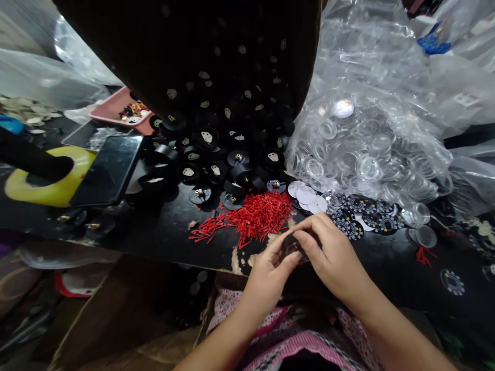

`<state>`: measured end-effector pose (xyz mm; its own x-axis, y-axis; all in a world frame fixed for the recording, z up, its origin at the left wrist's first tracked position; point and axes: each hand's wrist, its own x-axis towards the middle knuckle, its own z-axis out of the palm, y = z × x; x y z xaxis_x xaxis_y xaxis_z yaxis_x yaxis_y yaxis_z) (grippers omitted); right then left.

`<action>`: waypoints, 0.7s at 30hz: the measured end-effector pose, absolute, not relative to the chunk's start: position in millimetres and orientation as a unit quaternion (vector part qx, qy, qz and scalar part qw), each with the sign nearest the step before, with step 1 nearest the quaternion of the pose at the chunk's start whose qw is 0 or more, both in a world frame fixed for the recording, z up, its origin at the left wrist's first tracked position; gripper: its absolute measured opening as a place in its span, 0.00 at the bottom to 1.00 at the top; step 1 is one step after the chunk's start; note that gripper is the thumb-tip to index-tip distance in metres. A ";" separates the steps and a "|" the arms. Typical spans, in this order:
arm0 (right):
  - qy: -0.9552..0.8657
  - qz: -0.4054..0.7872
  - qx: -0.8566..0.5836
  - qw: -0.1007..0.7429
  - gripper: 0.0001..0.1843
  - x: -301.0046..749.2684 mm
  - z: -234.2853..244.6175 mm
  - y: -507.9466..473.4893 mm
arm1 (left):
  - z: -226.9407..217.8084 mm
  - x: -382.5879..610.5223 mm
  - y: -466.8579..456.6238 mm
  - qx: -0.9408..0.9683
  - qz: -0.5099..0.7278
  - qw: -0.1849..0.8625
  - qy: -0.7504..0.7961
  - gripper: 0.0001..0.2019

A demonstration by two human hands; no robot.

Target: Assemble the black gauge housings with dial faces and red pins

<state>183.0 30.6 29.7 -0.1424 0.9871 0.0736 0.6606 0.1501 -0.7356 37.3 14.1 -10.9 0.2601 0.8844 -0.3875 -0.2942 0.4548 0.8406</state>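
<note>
My left hand (pixel 268 273) and my right hand (pixel 330 257) meet at the near edge of a dark table (pixel 154 232). Together they pinch a small round black part (pixel 293 246), mostly hidden by the fingers. Just beyond the hands lies a heap of thin red pins (pixel 257 216). Behind that, many round black parts (pixel 228 154) spill out of a large dark bag (pixel 193 51). White discs (pixel 307 198) and black printed dial discs (pixel 363 214) lie to the right of the pins.
A clear plastic bag of transparent round lids (pixel 367 154) fills the right side. A black phone (pixel 110 170) rests on a yellow tape roll (pixel 50 180) at left. A pink tray (pixel 119 108) sits at back left. Cardboard box (pixel 116 319) below the table edge.
</note>
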 end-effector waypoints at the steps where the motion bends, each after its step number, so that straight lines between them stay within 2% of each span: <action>1: -0.706 0.250 -0.601 0.280 0.17 180.7 28.9 31.9 | -9.9 37.2 12.6 0.338 0.403 0.724 0.446 0.21; 5: -0.738 0.134 -0.603 0.272 0.21 172.7 23.0 33.2 | -8.5 35.7 7.3 0.381 0.394 0.717 0.431 0.21; 11: -0.763 0.116 -0.544 0.330 0.20 163.4 15.6 33.3 | 2.0 28.6 6.2 0.444 0.378 0.669 0.460 0.19; 15: -0.768 0.240 -0.490 0.335 0.22 153.7 11.8 33.4 | -5.0 -10.1 -16.4 0.486 0.340 0.618 0.516 0.20; 18: -0.751 0.342 -0.470 0.314 0.18 161.2 0.5 28.9 | -27.0 -66.6 -54.0 0.478 0.334 0.554 0.594 0.21; 19: -0.730 0.352 -0.492 0.316 0.17 165.6 -6.9 27.8 | -33.5 -86.3 -65.0 0.472 0.332 0.511 0.637 0.20; 21: -0.698 0.350 -0.534 0.325 0.17 171.3 -24.1 28.4 | -39.8 -118.4 -76.0 0.464 0.335 0.352 0.741 0.20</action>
